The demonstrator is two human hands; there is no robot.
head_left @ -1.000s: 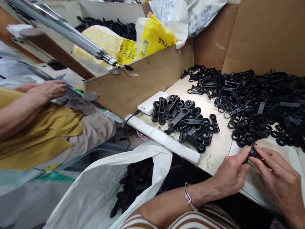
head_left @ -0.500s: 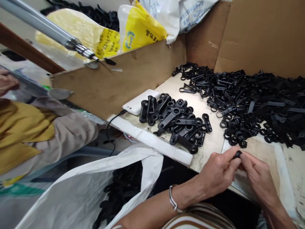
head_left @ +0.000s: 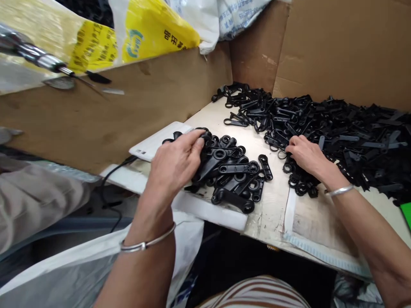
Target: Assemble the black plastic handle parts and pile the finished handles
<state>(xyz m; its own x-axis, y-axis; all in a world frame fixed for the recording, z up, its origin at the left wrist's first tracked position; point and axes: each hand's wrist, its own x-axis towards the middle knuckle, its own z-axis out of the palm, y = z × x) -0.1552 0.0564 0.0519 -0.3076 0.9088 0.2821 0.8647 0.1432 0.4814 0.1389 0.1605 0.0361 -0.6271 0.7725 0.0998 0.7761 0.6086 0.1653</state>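
Note:
My left hand (head_left: 176,164) rests on the near pile of black plastic pieces (head_left: 234,173), its fingers curled over the pile's left edge and closed on a piece there. My right hand (head_left: 306,155) reaches into the big heap of loose black plastic pieces (head_left: 337,124) at the right; its fingertips are buried among small ring-shaped pieces, and what they hold is hidden. Both wrists wear a silver bangle.
A white phone (head_left: 157,141) with a black cable lies left of the near pile. Cardboard walls (head_left: 337,47) enclose the worktop (head_left: 272,205). Yellow and white bags (head_left: 144,30) sit behind. A white bag (head_left: 64,273) hangs below the table. Another person's clothing (head_left: 38,201) shows at left.
My hands, which were together pinching a small black piece at the table's front edge, have parted: the left went to the near pile, the right into the big heap. The view shifted right.

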